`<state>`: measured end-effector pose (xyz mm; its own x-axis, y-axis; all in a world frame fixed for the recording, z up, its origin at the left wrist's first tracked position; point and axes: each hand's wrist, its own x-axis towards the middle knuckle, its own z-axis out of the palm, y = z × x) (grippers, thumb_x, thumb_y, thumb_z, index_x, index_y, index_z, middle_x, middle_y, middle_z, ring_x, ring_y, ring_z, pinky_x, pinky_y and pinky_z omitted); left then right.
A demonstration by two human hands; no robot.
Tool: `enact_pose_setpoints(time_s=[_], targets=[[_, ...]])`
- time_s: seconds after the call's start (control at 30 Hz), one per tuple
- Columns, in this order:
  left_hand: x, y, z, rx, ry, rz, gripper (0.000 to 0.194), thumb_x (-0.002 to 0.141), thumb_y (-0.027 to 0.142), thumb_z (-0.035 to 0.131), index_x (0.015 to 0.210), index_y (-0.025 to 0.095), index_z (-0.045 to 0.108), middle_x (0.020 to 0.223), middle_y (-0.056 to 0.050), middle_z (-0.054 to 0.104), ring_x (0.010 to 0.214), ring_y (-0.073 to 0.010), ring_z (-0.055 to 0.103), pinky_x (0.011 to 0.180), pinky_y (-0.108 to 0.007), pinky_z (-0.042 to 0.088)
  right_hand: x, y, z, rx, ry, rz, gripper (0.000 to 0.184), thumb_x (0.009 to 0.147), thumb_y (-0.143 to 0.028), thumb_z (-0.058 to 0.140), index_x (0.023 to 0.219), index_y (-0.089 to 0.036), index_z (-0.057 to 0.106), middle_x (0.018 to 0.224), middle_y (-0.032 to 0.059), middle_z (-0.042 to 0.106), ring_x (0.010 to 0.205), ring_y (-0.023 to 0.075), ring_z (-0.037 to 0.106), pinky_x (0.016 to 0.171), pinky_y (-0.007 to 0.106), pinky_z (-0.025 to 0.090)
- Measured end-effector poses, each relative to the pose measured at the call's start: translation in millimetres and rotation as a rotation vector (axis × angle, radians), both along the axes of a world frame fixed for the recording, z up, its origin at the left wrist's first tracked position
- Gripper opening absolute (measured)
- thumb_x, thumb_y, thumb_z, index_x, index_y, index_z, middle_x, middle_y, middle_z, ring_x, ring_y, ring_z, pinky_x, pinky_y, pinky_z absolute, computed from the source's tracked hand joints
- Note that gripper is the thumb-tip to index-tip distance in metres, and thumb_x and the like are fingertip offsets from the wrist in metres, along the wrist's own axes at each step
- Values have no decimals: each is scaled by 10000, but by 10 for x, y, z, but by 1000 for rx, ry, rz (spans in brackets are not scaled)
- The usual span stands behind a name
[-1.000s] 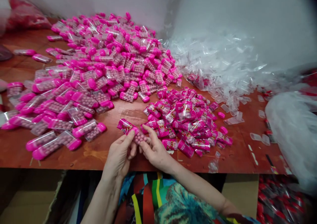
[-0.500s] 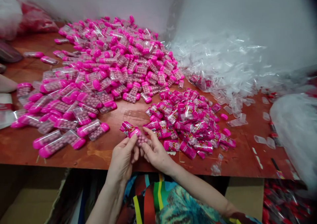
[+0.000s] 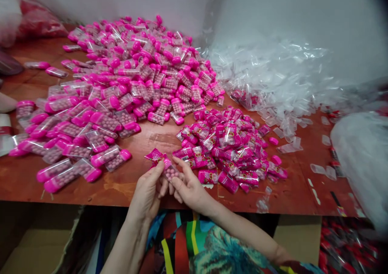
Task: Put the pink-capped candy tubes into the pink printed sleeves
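Note:
Between both hands, near the table's front edge, is a small clear candy container with a pink cap end and pink balls inside. My left hand pinches its capped end between thumb and fingers. My right hand grips the lower right end, thumb on top and index finger stretched along the far side. A shiny pink printed wrapper sticks out beyond my left fingertips, touching the container; how they join is hidden. Right of my hands lies a heap of pink wrapped packets.
A large pile of pink-capped candy containers covers the left and back of the table. Clear plastic sleeves are heaped at the back right, beside a translucent bag. An open cardboard box stands below the front edge.
The container has turned slightly in my fingers, and the wrapper's outer end has shifted and creased. Both hands keep their grip. The whole view has moved a little.

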<state>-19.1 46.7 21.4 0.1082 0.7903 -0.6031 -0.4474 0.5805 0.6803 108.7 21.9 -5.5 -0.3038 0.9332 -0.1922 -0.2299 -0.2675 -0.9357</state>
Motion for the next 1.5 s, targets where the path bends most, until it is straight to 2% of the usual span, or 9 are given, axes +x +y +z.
enact_pose_setpoints(time_s=[0.1,0.3,0.4,0.63,0.77,1.03,1.17,1.3,1.5], targets=[[62,-13,-5,34,93,66,385,706,438,807,573,135,612,394,27,495,350,-51,394,400,-189,285,-2,-34,-4,112,-197,-62,548,955,-360,561,1464,-275,376,817,16,585,656,123,547,568,238,440],[142,-58,-18,-11,-11,103,484,773,468,738,456,168,528,341,20,431,366,-115,468,439,-243,395,-33,25,-47,-95,122,25,719,946,-479,543,1518,-236,181,609,-76,471,426,74,362,410,185,312],[88,-68,-34,-17,-108,39,432,784,479,725,526,158,593,356,19,440,403,-127,491,451,-241,403,3,51,-37,-60,99,39,731,937,-457,570,1521,-236,188,624,-68,469,488,86,409,463,192,355],[44,-60,-55,-49,-189,48,314,805,441,732,727,144,665,379,59,427,367,-40,337,423,-165,317,145,-28,10,288,-507,72,636,966,-290,490,1544,-261,225,959,79,668,651,172,575,653,337,507],[72,-35,-80,-95,-225,78,332,734,391,807,652,141,604,386,77,396,360,-19,283,388,-151,248,144,-79,7,455,-713,62,573,971,-311,470,1517,-239,314,1160,150,644,846,247,632,795,419,508],[9,-80,-74,-105,-247,-9,310,751,416,773,735,121,678,357,66,397,365,-59,342,447,-200,354,29,-55,-7,-23,65,47,687,958,-425,538,1523,-248,189,628,-67,480,505,89,431,499,203,381],[-1,-135,-88,-40,-174,-103,358,746,473,761,687,135,657,373,54,414,416,-96,442,495,-222,398,66,-20,39,-56,134,89,748,933,-456,580,1517,-227,173,606,-84,475,468,71,381,449,183,309],[48,-173,-124,-12,-79,-181,446,722,488,780,555,134,567,385,45,442,376,-35,321,421,-177,272,103,1,10,-31,89,52,762,930,-447,588,1508,-180,168,599,-88,455,502,79,415,470,190,315],[106,-151,-46,18,-67,-85,404,750,476,760,622,156,551,373,51,457,369,-54,382,416,-174,287,147,-23,-25,-69,146,49,696,937,-428,589,1487,-204,227,602,-91,488,444,57,353,438,175,278]])
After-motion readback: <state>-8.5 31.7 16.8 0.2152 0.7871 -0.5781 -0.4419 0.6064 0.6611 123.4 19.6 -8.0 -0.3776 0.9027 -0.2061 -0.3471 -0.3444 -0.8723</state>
